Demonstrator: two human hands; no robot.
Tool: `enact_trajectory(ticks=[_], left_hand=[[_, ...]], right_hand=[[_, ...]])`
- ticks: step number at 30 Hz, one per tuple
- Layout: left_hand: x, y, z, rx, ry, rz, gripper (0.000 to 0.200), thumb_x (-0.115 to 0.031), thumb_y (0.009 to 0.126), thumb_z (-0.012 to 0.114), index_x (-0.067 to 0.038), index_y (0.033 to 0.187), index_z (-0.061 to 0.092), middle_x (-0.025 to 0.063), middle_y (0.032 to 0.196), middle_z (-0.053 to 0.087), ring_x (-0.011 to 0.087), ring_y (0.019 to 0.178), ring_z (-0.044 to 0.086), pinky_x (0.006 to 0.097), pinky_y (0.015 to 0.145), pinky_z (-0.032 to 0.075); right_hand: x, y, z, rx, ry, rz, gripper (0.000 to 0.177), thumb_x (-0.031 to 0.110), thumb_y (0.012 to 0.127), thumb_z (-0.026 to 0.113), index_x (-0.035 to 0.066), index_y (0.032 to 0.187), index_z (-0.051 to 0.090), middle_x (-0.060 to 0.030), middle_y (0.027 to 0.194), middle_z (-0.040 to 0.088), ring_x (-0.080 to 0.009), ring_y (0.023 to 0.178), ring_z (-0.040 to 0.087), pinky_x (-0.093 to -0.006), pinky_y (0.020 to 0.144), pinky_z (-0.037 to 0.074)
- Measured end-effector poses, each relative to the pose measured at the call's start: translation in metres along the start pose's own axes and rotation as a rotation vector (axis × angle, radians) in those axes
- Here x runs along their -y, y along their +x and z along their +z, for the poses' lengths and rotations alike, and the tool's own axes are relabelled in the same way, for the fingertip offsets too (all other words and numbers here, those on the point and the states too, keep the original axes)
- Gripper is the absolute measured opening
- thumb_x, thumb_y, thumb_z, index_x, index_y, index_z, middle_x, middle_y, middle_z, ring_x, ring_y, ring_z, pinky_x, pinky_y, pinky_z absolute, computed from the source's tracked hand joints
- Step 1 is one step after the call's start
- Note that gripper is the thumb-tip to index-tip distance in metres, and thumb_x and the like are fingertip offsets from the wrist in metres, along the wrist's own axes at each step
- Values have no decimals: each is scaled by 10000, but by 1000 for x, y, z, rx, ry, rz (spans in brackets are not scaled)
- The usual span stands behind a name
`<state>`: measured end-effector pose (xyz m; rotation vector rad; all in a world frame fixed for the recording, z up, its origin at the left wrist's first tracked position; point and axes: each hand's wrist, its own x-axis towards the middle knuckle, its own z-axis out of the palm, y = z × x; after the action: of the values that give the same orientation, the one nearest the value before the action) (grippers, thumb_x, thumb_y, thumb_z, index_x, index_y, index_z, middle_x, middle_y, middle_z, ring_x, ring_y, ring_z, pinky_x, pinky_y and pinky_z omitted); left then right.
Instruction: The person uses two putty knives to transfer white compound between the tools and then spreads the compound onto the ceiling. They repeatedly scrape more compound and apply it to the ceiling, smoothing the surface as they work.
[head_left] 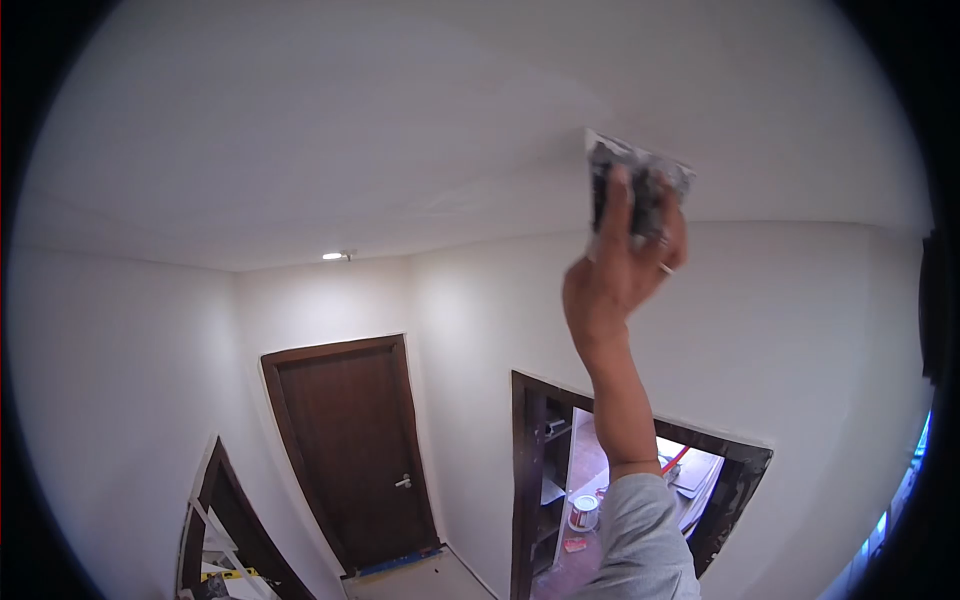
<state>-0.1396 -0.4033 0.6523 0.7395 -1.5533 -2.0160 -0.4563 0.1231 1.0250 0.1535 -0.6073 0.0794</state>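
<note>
In the head view, the right hand [625, 265] is raised at the upper right of the frame. Its fingers [617, 205] are clamped on a smeared scraper [640, 165], which is pressed against the white ceiling [350, 120]. A brown door [350, 450] stands lower centre.

Filling knife [640, 168] held up at the ceiling [400, 120]

Its broad blade is smeared with grey and white filler, the pale top edge tilted and pressed to the white ceiling. The dark handle sits upright in the closed fingers [616, 205] of the right hand [625, 265].
</note>
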Motion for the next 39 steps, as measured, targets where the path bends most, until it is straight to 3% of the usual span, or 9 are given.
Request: enact_trajectory(ticks=[2,6,10,18,21,25,28,31,39], left_hand=[[3,3,-4,-12,-32,-33,469,-385,1007,478,-29,1295,576,81,1157,653,212,1037,627,352,880,490],[4,2,-2,-112,-13,-41,461,-373,1006,481,-28,1297,574,75,1164,651,212,1040,626,349,895,485],[22,21,-24,-75,-14,-22,448,-352,1003,491,-20,1293,571,80,1172,649,220,1045,628,347,904,485],[0,-4,9,-100,-45,2,429,-335,999,501,-9,1269,574,93,1166,646,231,1039,630,353,910,489],[-1,-4,13,-114,-39,2,425,-330,999,502,-8,1266,574,92,1154,647,231,1024,634,359,901,494],[14,9,-10,-264,70,-66,411,-326,1003,484,-15,1252,588,79,1129,653,229,988,641,381,870,507],[10,5,-4,-126,127,-1,401,-314,1009,456,-15,1233,602,80,1110,659,228,975,646,388,842,517],[0,-3,12,-135,27,-40,400,-293,1015,430,5,1215,607,98,1094,662,232,976,651,379,829,525],[9,6,22,-99,-145,199,310,-198,886,492,13,1095,581,144,967,668,291,856,683,441,814,558]], right_hand=[[-14,7,-20,-74,144,61,415,-37,886,548,21,1292,611,-208,1368,493,-352,1254,410,-405,967,383],[-37,63,-35,-214,-171,-33,393,99,1023,438,52,1409,492,-208,1333,499,-333,1236,420,-431,943,399],[-33,70,-2,-256,-122,44,419,138,1006,481,119,1424,495,-208,1373,441,-337,1191,399,-430,926,366],[17,-41,71,4,-69,16,605,76,844,698,90,1414,493,-247,1419,343,-376,1245,297,-454,981,320],[44,-83,110,-75,14,42,505,36,814,683,176,1292,603,-219,1399,391,-365,1219,351,-484,972,340],[73,-135,145,-14,76,21,580,-17,744,732,108,1290,585,-238,1400,328,-375,1229,290,-501,945,355],[92,-174,173,0,125,71,548,1,754,736,121,1271,599,-229,1397,336,-377,1240,300,-516,949,362],[114,-213,204,5,129,160,390,171,828,724,256,1200,644,-146,1400,385,-338,1245,356,-541,1008,363],[145,-287,245,158,162,124,455,144,815,704,292,1239,628,-101,1376,418,-308,1242,387,-547,1022,382]])
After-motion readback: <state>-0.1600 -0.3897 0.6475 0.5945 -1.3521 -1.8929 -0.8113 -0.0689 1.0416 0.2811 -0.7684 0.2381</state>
